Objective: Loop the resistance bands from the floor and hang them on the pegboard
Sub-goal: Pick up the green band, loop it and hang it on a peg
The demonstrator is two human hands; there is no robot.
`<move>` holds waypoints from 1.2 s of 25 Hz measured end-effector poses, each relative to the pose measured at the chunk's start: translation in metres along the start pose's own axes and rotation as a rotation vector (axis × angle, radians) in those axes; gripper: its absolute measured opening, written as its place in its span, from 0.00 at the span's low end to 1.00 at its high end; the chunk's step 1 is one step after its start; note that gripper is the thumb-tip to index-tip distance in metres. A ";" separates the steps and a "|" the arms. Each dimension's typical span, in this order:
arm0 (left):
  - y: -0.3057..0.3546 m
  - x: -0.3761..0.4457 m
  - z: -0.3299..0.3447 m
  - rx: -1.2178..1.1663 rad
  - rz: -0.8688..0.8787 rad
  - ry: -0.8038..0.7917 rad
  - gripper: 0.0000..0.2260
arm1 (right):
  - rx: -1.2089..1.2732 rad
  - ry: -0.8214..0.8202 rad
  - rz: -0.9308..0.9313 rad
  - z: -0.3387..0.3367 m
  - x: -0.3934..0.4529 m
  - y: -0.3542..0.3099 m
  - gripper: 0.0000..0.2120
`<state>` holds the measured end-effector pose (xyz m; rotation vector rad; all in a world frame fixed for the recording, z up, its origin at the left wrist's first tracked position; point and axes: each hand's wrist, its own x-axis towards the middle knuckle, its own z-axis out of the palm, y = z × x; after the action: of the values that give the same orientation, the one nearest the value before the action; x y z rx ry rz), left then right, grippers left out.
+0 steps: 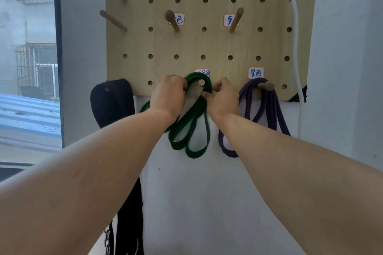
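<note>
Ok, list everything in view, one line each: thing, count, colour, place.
pegboard: one, pale wood, on the wall.
pegs: at least seven, wooden, in the board's holes.
labels: four, white, handwritten, on the board.
green band: one, looped over the lower middle peg.
purple band: one, hanging from the lower right peg.
black strap: one, at the board's lower left.
white cord: one, along the board's right edge.
window: one, left.
hands: left hand and right hand, both gripping the green band.
</note>
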<state>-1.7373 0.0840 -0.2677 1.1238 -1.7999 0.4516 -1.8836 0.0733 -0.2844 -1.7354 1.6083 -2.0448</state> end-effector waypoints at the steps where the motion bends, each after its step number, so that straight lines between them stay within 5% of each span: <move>1: -0.001 -0.002 0.005 -0.028 0.008 -0.051 0.11 | -0.109 -0.005 -0.109 -0.006 0.000 0.002 0.10; 5: -0.003 -0.014 0.017 -0.060 0.047 -0.129 0.13 | -0.417 -0.153 -0.409 -0.022 0.000 0.001 0.26; 13: -0.006 -0.017 0.017 0.266 0.145 -0.070 0.27 | -0.835 -0.126 -0.493 -0.025 0.010 -0.018 0.21; 21: 0.007 -0.009 0.028 0.250 0.102 -0.177 0.29 | -0.677 -0.158 -0.552 -0.027 0.015 -0.002 0.18; 30: 0.005 -0.007 0.027 0.435 0.106 -0.369 0.39 | -0.498 -0.020 -0.347 -0.016 0.019 -0.008 0.19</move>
<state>-1.7539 0.0714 -0.2863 1.4877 -2.1518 0.7654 -1.8982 0.0760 -0.2631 -2.3286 2.0706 -1.8369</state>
